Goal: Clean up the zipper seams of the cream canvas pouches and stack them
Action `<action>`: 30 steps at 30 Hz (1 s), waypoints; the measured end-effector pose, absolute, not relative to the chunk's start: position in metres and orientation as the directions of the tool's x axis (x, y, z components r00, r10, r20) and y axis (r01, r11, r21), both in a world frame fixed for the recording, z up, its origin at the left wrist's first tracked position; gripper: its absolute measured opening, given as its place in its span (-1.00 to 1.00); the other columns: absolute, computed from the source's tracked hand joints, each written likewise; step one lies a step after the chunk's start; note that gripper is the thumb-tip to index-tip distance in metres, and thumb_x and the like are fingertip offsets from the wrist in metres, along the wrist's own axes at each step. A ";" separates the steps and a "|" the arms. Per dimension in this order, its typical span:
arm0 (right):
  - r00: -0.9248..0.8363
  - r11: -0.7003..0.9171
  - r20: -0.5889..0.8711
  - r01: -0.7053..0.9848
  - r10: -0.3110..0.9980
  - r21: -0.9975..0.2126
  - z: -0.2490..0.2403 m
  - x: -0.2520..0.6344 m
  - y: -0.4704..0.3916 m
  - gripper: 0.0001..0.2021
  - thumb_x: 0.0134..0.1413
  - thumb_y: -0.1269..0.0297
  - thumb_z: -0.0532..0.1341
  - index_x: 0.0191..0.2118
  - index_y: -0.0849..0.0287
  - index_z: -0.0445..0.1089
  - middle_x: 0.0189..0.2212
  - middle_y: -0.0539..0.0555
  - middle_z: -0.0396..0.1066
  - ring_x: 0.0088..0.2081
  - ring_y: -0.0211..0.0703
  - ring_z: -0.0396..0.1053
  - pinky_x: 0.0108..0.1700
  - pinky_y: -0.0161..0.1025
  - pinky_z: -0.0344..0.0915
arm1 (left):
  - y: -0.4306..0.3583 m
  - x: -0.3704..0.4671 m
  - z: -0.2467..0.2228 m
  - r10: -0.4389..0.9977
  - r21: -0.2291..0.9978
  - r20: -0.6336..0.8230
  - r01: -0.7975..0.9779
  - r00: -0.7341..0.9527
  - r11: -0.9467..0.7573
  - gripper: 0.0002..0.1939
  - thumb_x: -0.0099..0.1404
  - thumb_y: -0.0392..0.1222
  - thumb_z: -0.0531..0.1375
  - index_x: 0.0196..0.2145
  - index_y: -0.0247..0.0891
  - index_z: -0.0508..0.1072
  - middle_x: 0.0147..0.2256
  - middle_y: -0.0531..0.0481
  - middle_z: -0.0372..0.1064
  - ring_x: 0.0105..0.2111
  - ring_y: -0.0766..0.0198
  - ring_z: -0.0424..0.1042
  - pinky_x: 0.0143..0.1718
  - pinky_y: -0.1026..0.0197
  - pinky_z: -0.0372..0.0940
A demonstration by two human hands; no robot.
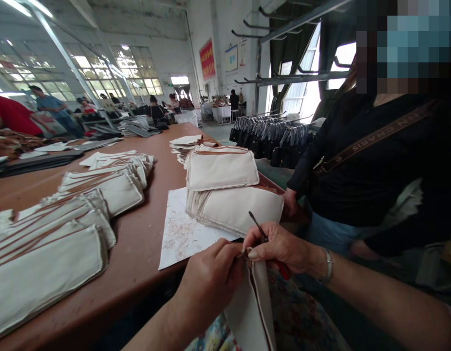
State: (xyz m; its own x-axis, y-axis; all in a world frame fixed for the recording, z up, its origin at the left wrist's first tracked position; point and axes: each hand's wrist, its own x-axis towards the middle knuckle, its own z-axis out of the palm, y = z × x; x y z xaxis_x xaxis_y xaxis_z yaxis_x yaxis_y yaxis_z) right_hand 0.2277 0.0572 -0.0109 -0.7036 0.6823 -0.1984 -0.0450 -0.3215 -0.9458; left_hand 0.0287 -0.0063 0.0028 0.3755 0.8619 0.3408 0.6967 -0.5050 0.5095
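Left hand (213, 273) pinches a cream pouch (243, 304), right hand (284, 247) too, plus a red-handled tool (283, 269); can't tell which piles (121, 191) on the bench (145, 239) are done.

Closest in, at twelve o'clock, a single pouch (243, 307) between left grip (213, 268) and right grip (280, 248), with a slim tool (258, 225) in the latter. On the worktop (138, 234) at ten o'clock, overlapping pouches (116, 190); behind these, flat panels (46, 161). At twelve, on the worktop's right part, a stack (227, 180) lying partly on a sheet (178, 234), a smaller stack (181, 146) just behind. Beyond the right edge at one, hanging bags (262, 134); at two, a person (367, 185).
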 end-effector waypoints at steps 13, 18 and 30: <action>-0.639 0.308 0.048 0.304 0.768 -0.902 0.014 0.221 0.039 -0.90 -0.04 0.47 0.20 -0.40 0.29 0.49 -0.51 -0.05 0.42 -0.44 -0.34 0.26 -0.41 -0.41 0.15 | -0.002 0.038 0.001 0.974 0.973 -0.223 -0.060 0.040 0.225 -0.96 0.04 -0.28 0.18 -0.52 -0.29 0.42 -0.60 0.06 0.30 -0.61 0.36 0.18 -0.58 0.31 0.04; -0.638 0.248 -0.012 0.316 0.770 -0.916 0.012 0.221 0.041 -0.89 0.03 0.38 0.21 -0.37 0.29 0.47 -0.53 -0.06 0.40 -0.47 -0.34 0.23 -0.45 -0.41 0.12 | 0.005 0.028 -0.004 0.929 0.948 -0.297 -0.049 0.222 0.315 -0.90 0.07 -0.24 0.24 -0.50 -0.33 0.43 -0.63 0.09 0.25 -0.62 0.42 0.11 -0.59 0.33 -0.06; -0.699 0.151 -0.130 0.326 0.704 -0.933 0.010 0.223 0.049 -0.93 0.08 0.36 0.14 -0.34 0.21 0.36 -0.58 -0.11 0.26 -0.60 -0.38 0.23 -0.56 -0.43 0.16 | 0.004 0.030 0.009 0.884 0.925 -0.373 0.038 0.281 0.378 -0.75 0.03 -0.11 0.37 -0.52 -0.37 0.47 -0.58 0.06 0.31 -0.58 0.42 0.14 -0.54 0.33 -0.04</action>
